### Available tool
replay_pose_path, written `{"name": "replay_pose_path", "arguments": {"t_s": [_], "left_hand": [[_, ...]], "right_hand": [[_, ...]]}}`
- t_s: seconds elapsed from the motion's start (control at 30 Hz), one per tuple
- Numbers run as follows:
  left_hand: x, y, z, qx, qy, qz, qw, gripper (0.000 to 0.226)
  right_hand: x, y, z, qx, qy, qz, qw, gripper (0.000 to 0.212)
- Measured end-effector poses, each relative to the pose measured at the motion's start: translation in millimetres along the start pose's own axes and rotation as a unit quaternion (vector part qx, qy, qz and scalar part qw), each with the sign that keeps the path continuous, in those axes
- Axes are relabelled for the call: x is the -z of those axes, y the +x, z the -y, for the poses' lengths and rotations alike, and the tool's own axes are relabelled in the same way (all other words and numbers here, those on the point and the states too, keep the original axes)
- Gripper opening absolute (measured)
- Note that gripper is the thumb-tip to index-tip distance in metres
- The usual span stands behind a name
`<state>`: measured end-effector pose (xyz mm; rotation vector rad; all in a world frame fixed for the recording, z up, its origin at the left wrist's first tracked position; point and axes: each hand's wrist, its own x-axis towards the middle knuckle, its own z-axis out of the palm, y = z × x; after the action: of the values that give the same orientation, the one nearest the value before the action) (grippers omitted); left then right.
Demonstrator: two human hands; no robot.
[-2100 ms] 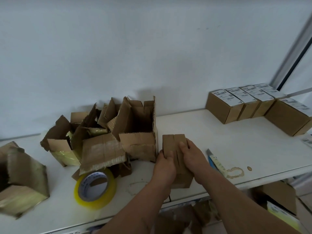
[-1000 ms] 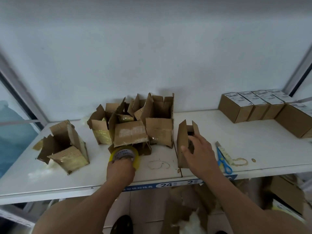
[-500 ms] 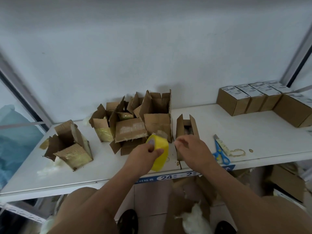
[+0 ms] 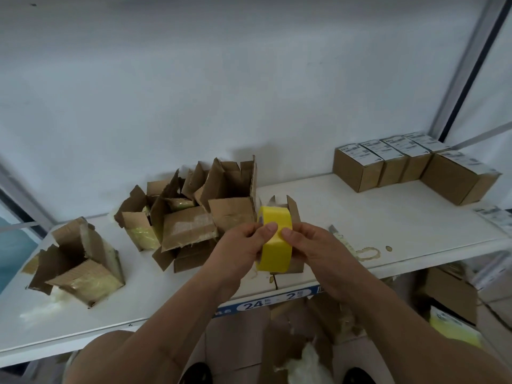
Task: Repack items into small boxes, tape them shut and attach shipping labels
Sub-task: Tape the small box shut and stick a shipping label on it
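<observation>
A yellow tape roll [image 4: 274, 239] is held upright above the white shelf [image 4: 360, 217], between both hands. My left hand [image 4: 243, 245] grips its left side with the thumb on the outer band. My right hand [image 4: 310, 245] holds the right side, thumb pressed on the band beside the left thumb. Behind the roll stands a small open cardboard box [image 4: 292, 209], flaps up, mostly hidden by the roll and my right hand.
Several torn, opened cartons [image 4: 194, 209] crowd the shelf's middle left, and another [image 4: 80, 261] sits at the far left. Sealed, labelled small boxes [image 4: 401, 167] line the back right. A utility knife [image 4: 340, 236] lies right of my hands. Loose labels [image 4: 496, 214] rest at the right edge.
My left hand picked the tape roll up from the shelf and raised it in front of the small box. My right hand left the box and now holds the roll too.
</observation>
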<state>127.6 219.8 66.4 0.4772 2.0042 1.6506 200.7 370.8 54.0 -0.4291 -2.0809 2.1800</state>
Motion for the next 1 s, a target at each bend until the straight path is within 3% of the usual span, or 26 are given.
{"name": "replay_pose_path", "arguments": {"t_s": [0.07, 0.13, 0.23, 0.43, 0.63, 0.7, 0.87, 1.0], "left_hand": [[-3.6, 4.9, -8.0, -0.012, 0.023, 0.013, 1.0, 0.063], [-8.0, 13.5, -15.2, -0.039, 0.075, -0.021, 0.996, 0.066], [-14.6, 29.7, -29.0, -0.056, 0.088, -0.09, 0.99, 0.049], [-23.2, 61.8, -48.2, 0.006, 0.071, -0.022, 0.997, 0.046], [-29.2, 90.2, -51.9, -0.004, 0.041, -0.01, 0.999, 0.013], [-32.1, 99.3, -48.4, -0.01, 0.059, -0.03, 0.998, 0.012], [-24.1, 132.2, -28.4, 0.006, 0.047, -0.118, 0.992, 0.012], [-26.0, 154.7, -18.2, 0.03, 0.019, -0.103, 0.994, 0.013]], "right_hand": [[3.9, -1.1, 3.1, 0.007, 0.01, 0.003, 1.0, 0.022], [8.7, -1.5, 4.7, 0.01, 0.03, -0.019, 0.999, 0.013], [14.5, -2.4, 7.6, 0.011, -0.007, -0.074, 0.997, 0.022], [19.8, -0.3, 9.9, 0.019, -0.028, -0.097, 0.995, 0.045], [20.8, 2.3, 21.2, 0.0, -0.018, -0.11, 0.994, 0.038], [16.9, 6.1, 23.8, -0.011, -0.035, -0.118, 0.992, 0.044], [11.5, 18.7, 20.3, -0.076, -0.066, -0.089, 0.991, 0.028], [10.1, 28.8, 18.9, -0.098, -0.086, -0.103, 0.986, 0.064]]}}
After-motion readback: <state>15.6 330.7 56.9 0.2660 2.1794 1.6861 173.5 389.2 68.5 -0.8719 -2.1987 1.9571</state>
